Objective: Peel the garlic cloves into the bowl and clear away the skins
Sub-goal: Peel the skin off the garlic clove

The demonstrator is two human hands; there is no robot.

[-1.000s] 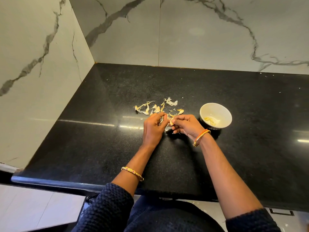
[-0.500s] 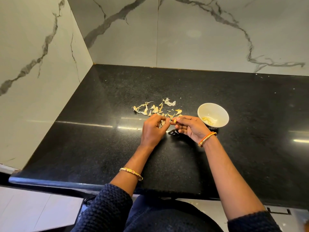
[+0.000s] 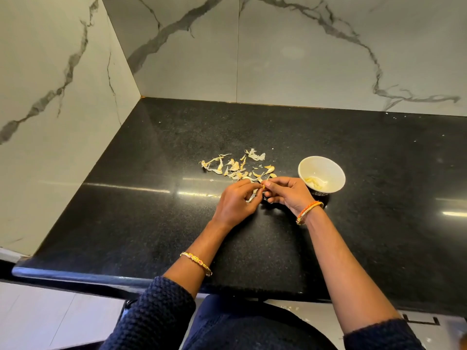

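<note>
My left hand [image 3: 236, 202] and my right hand [image 3: 286, 192] meet fingertip to fingertip just above the black counter [image 3: 151, 223]. Both pinch one small garlic clove [image 3: 262, 186], mostly hidden by the fingers. A scatter of pale, papery garlic skins [image 3: 235, 168] lies on the counter just beyond my hands, and one skin shows under my left fingers. A small white bowl [image 3: 336, 170] stands to the right of my right hand, with peeled garlic cloves [image 3: 314, 183] in its bottom.
White marble-look walls [image 3: 303, 59] close the counter at the back and on the left. The rounded front edge of the counter [image 3: 75, 276] runs below my forearms. Small white crumbs dot the far right of the counter.
My hands have stayed together at the same spot while the fingers shift slightly on the clove. The skins and the bowl have not moved.
</note>
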